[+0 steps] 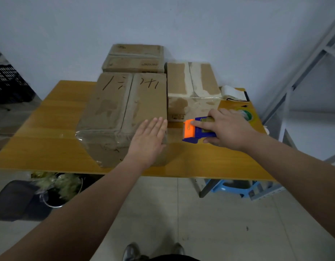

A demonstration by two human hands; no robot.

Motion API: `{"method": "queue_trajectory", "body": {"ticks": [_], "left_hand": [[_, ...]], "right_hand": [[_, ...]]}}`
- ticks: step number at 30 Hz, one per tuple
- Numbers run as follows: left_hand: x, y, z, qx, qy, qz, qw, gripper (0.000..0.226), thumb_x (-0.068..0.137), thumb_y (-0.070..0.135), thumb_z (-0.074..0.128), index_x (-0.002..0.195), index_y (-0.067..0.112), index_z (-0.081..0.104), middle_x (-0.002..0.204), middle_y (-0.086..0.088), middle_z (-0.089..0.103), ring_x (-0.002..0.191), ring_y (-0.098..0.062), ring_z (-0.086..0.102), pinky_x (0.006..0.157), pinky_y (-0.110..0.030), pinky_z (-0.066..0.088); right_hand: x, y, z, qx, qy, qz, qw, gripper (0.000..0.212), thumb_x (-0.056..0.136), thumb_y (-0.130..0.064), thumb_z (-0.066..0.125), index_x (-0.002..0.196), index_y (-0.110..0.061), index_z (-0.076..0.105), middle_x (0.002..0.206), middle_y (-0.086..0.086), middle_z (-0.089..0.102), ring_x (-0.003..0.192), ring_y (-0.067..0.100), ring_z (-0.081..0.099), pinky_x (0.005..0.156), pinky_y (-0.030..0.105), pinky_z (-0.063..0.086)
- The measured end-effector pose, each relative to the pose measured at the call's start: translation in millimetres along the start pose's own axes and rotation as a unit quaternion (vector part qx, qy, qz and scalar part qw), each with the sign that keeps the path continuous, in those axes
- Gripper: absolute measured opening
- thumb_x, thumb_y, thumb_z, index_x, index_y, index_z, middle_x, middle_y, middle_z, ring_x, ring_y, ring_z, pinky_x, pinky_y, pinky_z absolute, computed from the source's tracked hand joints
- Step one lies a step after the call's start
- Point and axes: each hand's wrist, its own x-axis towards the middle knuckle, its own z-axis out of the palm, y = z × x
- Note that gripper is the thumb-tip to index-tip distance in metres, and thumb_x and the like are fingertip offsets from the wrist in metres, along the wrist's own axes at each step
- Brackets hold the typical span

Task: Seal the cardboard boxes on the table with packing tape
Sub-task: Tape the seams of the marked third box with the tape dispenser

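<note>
A large cardboard box (117, 113) with black handwriting on top lies on the yellow wooden table (50, 147), with clear tape over its near end. My left hand (149, 140) rests flat, fingers straight, on the box's near right corner. To its right, my right hand (227, 129) grips a blue and orange tape dispenser (196, 131) that sits on the table. A second box (193, 91) stands behind the dispenser, its top flaps bearing pale tape marks. A third box (134, 58) lies at the back against the wall.
A roll of tape (244, 114) lies just beyond my right hand, and folded paper or tape backing (232, 93) lies at the table's far right corner. Under the table are a bin (57, 187) and a blue stool (236, 187). A metal shelf frame (304, 72) stands right.
</note>
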Motion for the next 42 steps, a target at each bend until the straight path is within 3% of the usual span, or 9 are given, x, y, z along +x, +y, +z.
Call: {"method": "queue_trajectory", "body": {"ticks": [9, 14, 24, 27, 29, 32, 34, 38, 42], "left_hand": [[12, 11, 8, 0.0, -0.007, 0.023, 1.0, 0.054, 0.104, 0.025, 0.02, 0.148, 0.008, -0.005, 0.158, -0.007, -0.001, 0.145, -0.016, 0.002, 0.114, -0.029, -0.005], [12, 13, 6, -0.031, -0.001, 0.027, 0.999, 0.051, 0.104, 0.027, 0.014, 0.149, 0.008, -0.002, 0.158, -0.007, 0.001, 0.145, -0.017, 0.001, 0.114, -0.029, -0.007], [12, 9, 8, -0.02, -0.003, 0.024, 1.0, 0.051, 0.103, 0.028, 0.009, 0.148, 0.009, -0.004, 0.158, -0.007, 0.001, 0.145, -0.017, 0.002, 0.113, -0.029, -0.006], [13, 10, 10, -0.021, -0.011, 0.016, 1.0, 0.052, 0.101, 0.031, 0.006, 0.147, 0.011, -0.006, 0.158, -0.005, -0.001, 0.145, -0.016, 0.0, 0.111, -0.029, -0.009], [13, 10, 11, -0.031, -0.01, 0.011, 0.999, 0.052, 0.102, 0.034, 0.007, 0.148, 0.011, -0.005, 0.158, -0.004, -0.001, 0.145, -0.015, -0.001, 0.11, -0.029, -0.01], [13, 11, 10, -0.041, -0.007, 0.01, 0.999, 0.052, 0.102, 0.033, 0.008, 0.148, 0.01, -0.002, 0.158, -0.005, 0.002, 0.145, -0.016, 0.001, 0.111, -0.028, -0.01], [12, 12, 8, -0.043, -0.011, 0.009, 0.999, 0.053, 0.101, 0.032, 0.007, 0.148, 0.01, -0.002, 0.158, -0.006, 0.002, 0.145, -0.016, 0.001, 0.112, -0.028, -0.009], [11, 13, 7, -0.05, -0.013, 0.003, 0.999, 0.055, 0.099, 0.033, 0.004, 0.148, 0.01, 0.002, 0.157, -0.005, 0.005, 0.145, -0.016, 0.003, 0.111, -0.028, -0.009], [11, 13, 6, -0.058, -0.013, 0.001, 0.998, 0.06, 0.094, 0.035, -0.003, 0.148, 0.01, 0.006, 0.157, -0.006, 0.009, 0.145, -0.016, 0.006, 0.111, -0.028, -0.008]], "right_hand": [[-2, 5, 11, -0.002, 0.004, -0.027, 1.0, 0.069, 0.087, -0.059, 0.048, 0.147, -0.045, 0.016, 0.126, 0.009, 0.046, 0.109, 0.026, 0.047, 0.086, 0.035, 0.037], [24, -25, 1, 0.011, -0.075, -0.026, 0.997, 0.061, 0.087, -0.055, 0.054, 0.142, -0.042, 0.029, 0.122, 0.011, 0.047, 0.11, 0.031, 0.049, 0.09, 0.042, 0.04], [63, -51, -14, -0.042, -0.199, -0.021, 0.979, 0.033, 0.084, -0.044, 0.064, 0.111, -0.026, 0.057, 0.081, 0.0, 0.043, 0.078, 0.019, 0.043, 0.059, 0.033, 0.031], [42, -35, 33, 0.055, -0.269, 0.011, 0.961, 0.039, 0.085, -0.044, 0.063, 0.12, -0.027, 0.057, 0.097, -0.001, 0.054, 0.086, 0.018, 0.05, 0.065, 0.033, 0.038], [30, -25, 55, 0.334, -0.255, 0.097, 0.902, 0.055, 0.086, -0.043, 0.065, 0.135, -0.027, 0.047, 0.109, -0.003, 0.055, 0.096, 0.015, 0.05, 0.076, 0.029, 0.04], [33, -15, 76, 0.61, -0.188, 0.203, 0.743, 0.053, 0.08, -0.033, 0.073, 0.129, -0.024, 0.052, 0.098, -0.011, 0.059, 0.093, 0.011, 0.055, 0.07, 0.02, 0.038], [38, -15, 83, 0.64, -0.19, 0.223, 0.71, 0.059, 0.078, -0.028, 0.076, 0.131, -0.025, 0.051, 0.089, -0.011, 0.06, 0.081, 0.009, 0.055, 0.061, 0.021, 0.037], [46, -21, 103, 0.693, -0.202, 0.267, 0.638, 0.089, 0.08, -0.02, 0.076, 0.149, -0.024, 0.019, 0.122, 0.001, 0.051, 0.09, 0.019, 0.06, 0.073, 0.033, 0.05], [50, -31, 123, 0.671, -0.197, 0.309, 0.644, 0.055, 0.084, -0.026, 0.071, 0.129, -0.009, 0.044, 0.121, 0.01, 0.054, 0.106, 0.028, 0.054, 0.09, 0.043, 0.045]]}}
